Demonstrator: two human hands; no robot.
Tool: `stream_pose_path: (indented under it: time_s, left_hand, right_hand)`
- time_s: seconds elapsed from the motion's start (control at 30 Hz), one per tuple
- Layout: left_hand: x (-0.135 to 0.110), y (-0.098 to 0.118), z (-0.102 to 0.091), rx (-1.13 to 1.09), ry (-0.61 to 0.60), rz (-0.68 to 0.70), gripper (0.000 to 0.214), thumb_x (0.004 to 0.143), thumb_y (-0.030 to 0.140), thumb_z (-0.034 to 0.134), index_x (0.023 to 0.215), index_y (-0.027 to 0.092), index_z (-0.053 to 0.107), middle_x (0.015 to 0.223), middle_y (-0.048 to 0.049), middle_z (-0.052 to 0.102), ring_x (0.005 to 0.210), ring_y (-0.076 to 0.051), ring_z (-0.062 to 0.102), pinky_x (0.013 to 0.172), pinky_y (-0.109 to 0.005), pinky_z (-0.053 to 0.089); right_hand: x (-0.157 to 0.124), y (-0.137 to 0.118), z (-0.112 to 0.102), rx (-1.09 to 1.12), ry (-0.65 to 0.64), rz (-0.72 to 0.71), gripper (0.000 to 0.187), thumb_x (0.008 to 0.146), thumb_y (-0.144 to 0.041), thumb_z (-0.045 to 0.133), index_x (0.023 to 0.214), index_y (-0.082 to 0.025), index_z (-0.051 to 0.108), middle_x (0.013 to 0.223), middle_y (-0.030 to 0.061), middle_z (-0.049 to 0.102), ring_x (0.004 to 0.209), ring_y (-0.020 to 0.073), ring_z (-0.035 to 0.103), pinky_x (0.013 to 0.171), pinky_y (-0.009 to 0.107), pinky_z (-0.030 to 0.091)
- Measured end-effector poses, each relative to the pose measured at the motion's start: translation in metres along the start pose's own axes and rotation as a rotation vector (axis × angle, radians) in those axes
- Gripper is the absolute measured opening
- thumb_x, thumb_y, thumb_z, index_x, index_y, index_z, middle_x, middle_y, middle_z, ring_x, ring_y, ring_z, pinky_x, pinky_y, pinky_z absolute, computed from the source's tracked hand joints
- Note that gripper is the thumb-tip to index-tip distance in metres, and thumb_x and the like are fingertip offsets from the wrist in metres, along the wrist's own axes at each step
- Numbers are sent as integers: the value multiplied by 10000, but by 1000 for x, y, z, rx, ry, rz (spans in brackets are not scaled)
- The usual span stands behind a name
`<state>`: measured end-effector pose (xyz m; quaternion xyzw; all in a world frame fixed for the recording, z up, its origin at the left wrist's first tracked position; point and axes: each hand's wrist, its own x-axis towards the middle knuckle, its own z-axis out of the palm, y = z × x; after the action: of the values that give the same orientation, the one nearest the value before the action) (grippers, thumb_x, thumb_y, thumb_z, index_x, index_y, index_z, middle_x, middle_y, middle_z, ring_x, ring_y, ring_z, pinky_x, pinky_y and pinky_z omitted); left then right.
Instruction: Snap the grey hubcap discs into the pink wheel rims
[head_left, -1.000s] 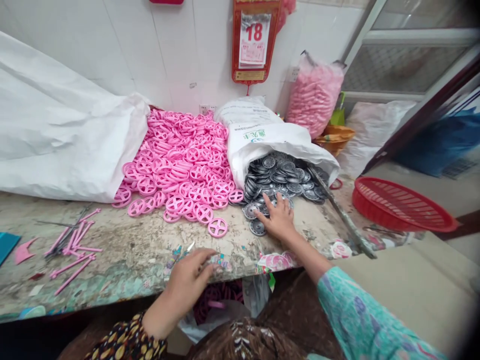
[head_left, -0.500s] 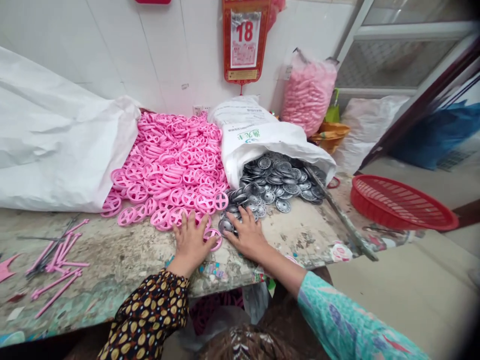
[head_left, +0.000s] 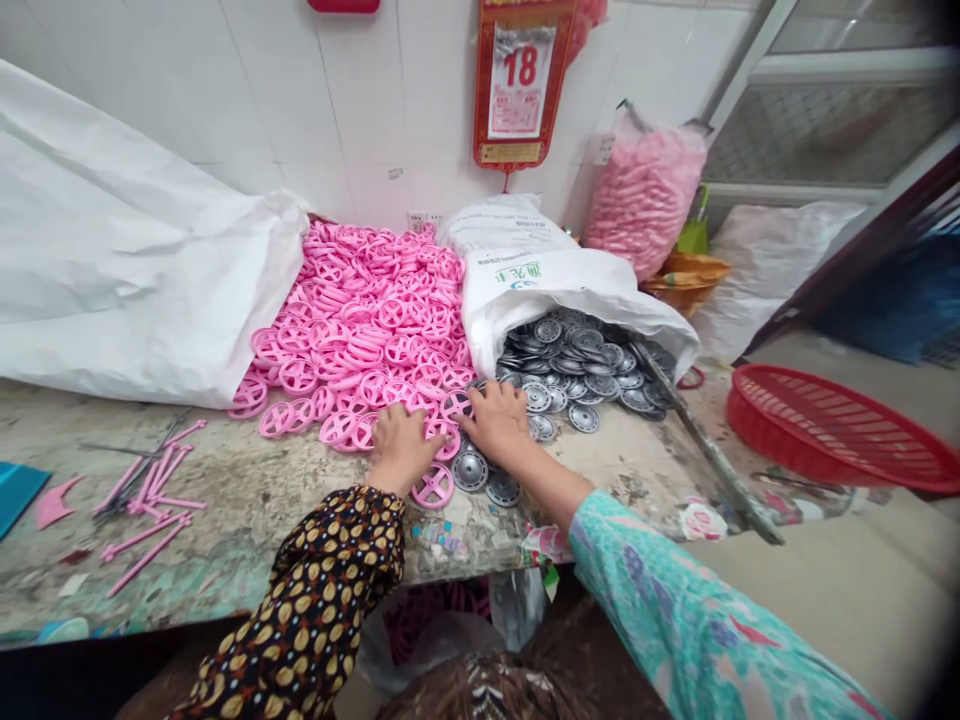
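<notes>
My left hand [head_left: 405, 447] lies palm down at the front of a heap of pink plastic spoked wheels [head_left: 352, 330], its fingers over several of them. The thumb reaches right, against a pink wheel [head_left: 444, 440]. Close beside it, my right hand [head_left: 495, 422] rests on the front of a pile of grey ridged discs [head_left: 592, 350], fingers forward and fingertips partly hidden. Another pink wheel [head_left: 456, 404] sits at its thumb. Below the hands, a loose pink wheel [head_left: 433, 484] and two grey discs [head_left: 470, 470] lie near the table edge.
The discs spill from a white sack [head_left: 555, 275]; another white sack [head_left: 150, 270] lies left. A metal bar [head_left: 705, 450] slants over the worn table [head_left: 262, 520]. A red basket [head_left: 832, 430] stands right, pink rods [head_left: 157, 480] lie left. A pink-filled bag [head_left: 645, 195] leans behind.
The view has swung left. My right hand has moved forward onto the grey discs, and two of these now lie nearer the table edge. My left hand's fingers are less spread.
</notes>
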<state>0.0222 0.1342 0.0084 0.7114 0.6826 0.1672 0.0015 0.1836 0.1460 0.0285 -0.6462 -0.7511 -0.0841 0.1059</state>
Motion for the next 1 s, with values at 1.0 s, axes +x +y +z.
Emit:
stream_pose_path:
  time_s: [1.0]
  left_hand:
    - [-48,-12,-16,-1901,-275,-631,174,734,171,662,864,158,548,709,-8,632,592,-131,636,597,-282,548]
  right_hand:
    - [-45,8,4,1074,-102,-41,168,760,-324,609,754,-194,503,674,-37,500,633,128,454,608,249,359]
